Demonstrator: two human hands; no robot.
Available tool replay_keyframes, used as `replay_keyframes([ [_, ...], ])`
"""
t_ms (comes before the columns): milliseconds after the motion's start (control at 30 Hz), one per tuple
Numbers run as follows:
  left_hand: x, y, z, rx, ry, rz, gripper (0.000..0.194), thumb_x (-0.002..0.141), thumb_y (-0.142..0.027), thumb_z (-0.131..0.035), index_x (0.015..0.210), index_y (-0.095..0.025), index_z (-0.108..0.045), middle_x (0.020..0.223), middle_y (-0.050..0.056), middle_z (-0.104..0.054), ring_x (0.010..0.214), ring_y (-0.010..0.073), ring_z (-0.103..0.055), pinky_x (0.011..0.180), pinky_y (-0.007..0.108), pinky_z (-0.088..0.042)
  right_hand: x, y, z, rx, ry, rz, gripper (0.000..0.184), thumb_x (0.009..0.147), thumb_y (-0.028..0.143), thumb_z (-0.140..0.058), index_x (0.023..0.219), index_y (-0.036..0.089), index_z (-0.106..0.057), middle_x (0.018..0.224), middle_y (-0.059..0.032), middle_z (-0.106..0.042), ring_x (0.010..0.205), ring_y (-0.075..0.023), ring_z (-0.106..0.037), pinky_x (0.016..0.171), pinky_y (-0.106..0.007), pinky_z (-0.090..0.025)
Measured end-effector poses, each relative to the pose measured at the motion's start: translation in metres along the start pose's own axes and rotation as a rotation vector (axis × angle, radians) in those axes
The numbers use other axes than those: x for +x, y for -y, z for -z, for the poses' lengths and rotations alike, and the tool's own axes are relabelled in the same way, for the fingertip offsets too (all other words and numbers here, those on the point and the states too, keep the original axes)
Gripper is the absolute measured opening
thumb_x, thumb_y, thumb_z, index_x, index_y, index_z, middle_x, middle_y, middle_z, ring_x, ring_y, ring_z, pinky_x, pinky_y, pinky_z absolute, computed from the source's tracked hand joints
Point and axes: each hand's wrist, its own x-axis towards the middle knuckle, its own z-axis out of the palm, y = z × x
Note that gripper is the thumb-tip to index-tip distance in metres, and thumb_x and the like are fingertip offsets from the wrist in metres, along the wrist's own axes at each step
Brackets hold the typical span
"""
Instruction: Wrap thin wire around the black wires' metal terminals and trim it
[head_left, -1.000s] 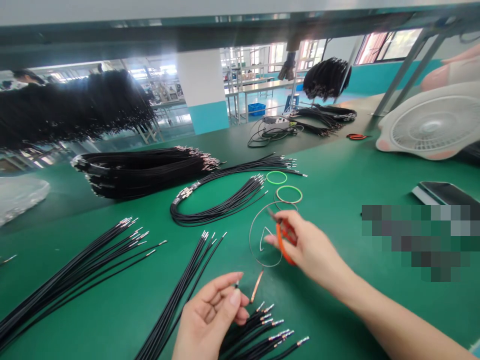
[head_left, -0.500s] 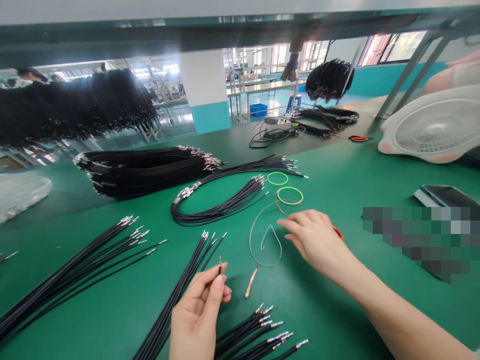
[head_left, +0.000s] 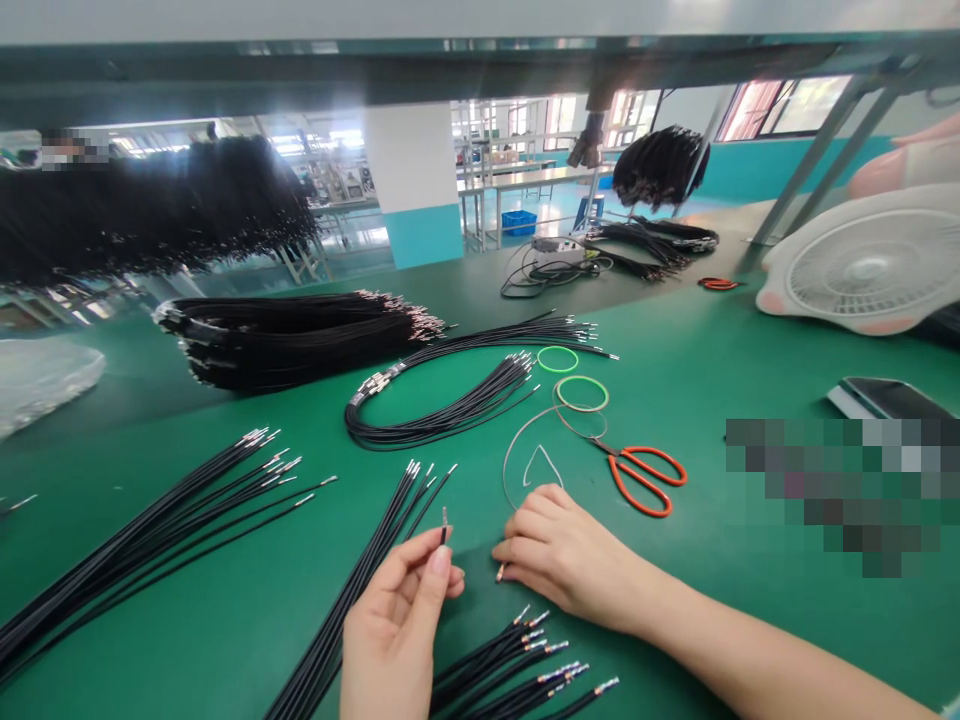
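Observation:
My left hand (head_left: 397,610) pinches a short black wire (head_left: 444,525) upright between thumb and fingers, its metal tip showing. My right hand (head_left: 562,555) lies low on the green work mat (head_left: 712,370), its fingers closed on a thin copper-coloured piece (head_left: 499,572), which is mostly hidden. Orange-handled scissors (head_left: 641,480) lie open-handled to the right of that hand. Above it curls a thin bare wire loop (head_left: 517,465). Loose black crimped wires (head_left: 510,665) lie beneath my hands, and another bundle (head_left: 360,590) runs past my left hand.
Further black wire bundles (head_left: 442,410) and two green rings (head_left: 557,359) lie on the mat. A white fan (head_left: 870,268) stands at right, near a dark flat device (head_left: 892,400). Hanging black bundles (head_left: 150,210) and a bench machine (head_left: 559,250) stand beyond.
My right hand has let go of the orange scissors, which now lie on the mat, and has moved down-left onto the copper piece. My left hand still pinches the short wire.

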Motion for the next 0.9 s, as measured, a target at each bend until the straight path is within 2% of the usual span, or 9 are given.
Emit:
replay_keyframes([
  [100,-0.001,0.003,-0.001,-0.006,0.004,-0.007,0.038,0.068,-0.041,-0.081,0.096,-0.017,-0.074,0.085,0.003,-0.077,0.07,0.0124,-0.068,0.064,0.017,-0.056,0.002,-0.001,-0.005,-0.002,-0.031,-0.005,0.019,0.098,0.024,-0.047,0.098,0.019,-0.066,0.092,-0.0064,-0.067,0.083,-0.0174,-0.055,0.082,-0.034,-0.039],
  [200,-0.001,0.004,-0.002,-0.005,0.015,-0.023,0.037,0.069,-0.04,-0.08,0.097,-0.016,-0.074,0.088,0.005,-0.077,0.068,0.0124,-0.067,0.061,0.018,-0.056,0.004,-0.001,-0.006,0.104,-0.083,-0.021,0.016,0.096,0.021,-0.048,0.091,0.018,-0.063,0.093,-0.006,-0.068,0.084,-0.0166,-0.058,0.085,-0.035,-0.04],
  [267,-0.001,0.005,-0.004,0.003,0.028,-0.036,0.036,0.07,-0.04,-0.079,0.097,-0.016,-0.074,0.085,0.005,-0.076,0.065,0.0123,-0.066,0.058,0.019,-0.056,0.004,0.0,-0.004,0.236,-0.131,-0.074,0.012,0.093,0.021,-0.052,0.088,0.019,-0.062,0.089,-0.0045,-0.069,0.083,-0.0162,-0.059,0.088,-0.035,-0.041],
  [367,-0.001,0.007,-0.007,0.012,0.042,-0.058,0.035,0.069,-0.039,-0.079,0.094,-0.015,-0.075,0.074,0.003,-0.071,0.06,0.0125,-0.063,0.053,0.019,-0.055,0.004,0.005,0.001,0.419,-0.197,-0.214,0.007,0.09,0.023,-0.057,0.085,0.021,-0.062,0.081,-0.0025,-0.069,0.081,-0.017,-0.061,0.084,-0.034,-0.045],
  [467,0.0,0.011,-0.011,-0.002,0.041,-0.042,0.036,0.066,-0.039,-0.081,0.092,-0.015,-0.074,0.07,0.002,-0.068,0.058,0.013,-0.064,0.05,0.02,-0.054,0.003,0.011,0.005,0.49,-0.249,-0.276,0.008,0.09,0.026,-0.058,0.085,0.023,-0.063,0.078,-0.0021,-0.069,0.079,-0.0178,-0.061,0.081,-0.034,-0.046],
  [600,0.002,0.017,-0.016,-0.016,0.035,-0.016,0.042,0.064,-0.04,-0.082,0.094,-0.015,-0.069,0.069,0.001,-0.069,0.056,0.0133,-0.064,0.046,0.02,-0.052,0.003,0.014,0.003,0.473,-0.297,-0.137,0.007,0.091,0.021,-0.055,0.09,0.023,-0.063,0.094,-0.0044,-0.072,0.09,-0.0175,-0.064,0.086,-0.036,-0.042],
  [733,0.002,0.02,-0.018,-0.004,0.037,-0.014,0.043,0.065,-0.04,-0.081,0.097,-0.016,-0.064,0.068,0.0,-0.069,0.055,0.0131,-0.065,0.047,0.02,-0.052,0.002,0.013,0.001,0.271,-0.216,0.018,0.011,0.092,0.021,-0.054,0.095,0.025,-0.064,0.113,-0.0036,-0.072,0.099,-0.0178,-0.062,0.09,-0.039,-0.035],
  [800,0.002,0.02,-0.018,0.001,0.044,-0.019,0.043,0.066,-0.039,-0.08,0.097,-0.016,-0.062,0.068,0.0,-0.069,0.055,0.0134,-0.065,0.047,0.02,-0.051,0.002,0.013,0.002,0.198,-0.193,0.0,0.011,0.093,0.021,-0.055,0.093,0.025,-0.064,0.116,-0.0031,-0.072,0.104,-0.02,-0.06,0.091,-0.042,-0.033],
  [900,0.001,0.02,-0.018,0.024,0.049,-0.031,0.042,0.067,-0.038,-0.079,0.097,-0.017,-0.061,0.068,0.0,-0.069,0.056,0.0138,-0.065,0.046,0.02,-0.05,0.003,0.014,0.006,0.266,-0.275,-0.146,0.009,0.091,0.019,-0.057,0.089,0.025,-0.064,0.119,-0.0036,-0.07,0.112,-0.0231,-0.057,0.095,-0.044,-0.032],
])
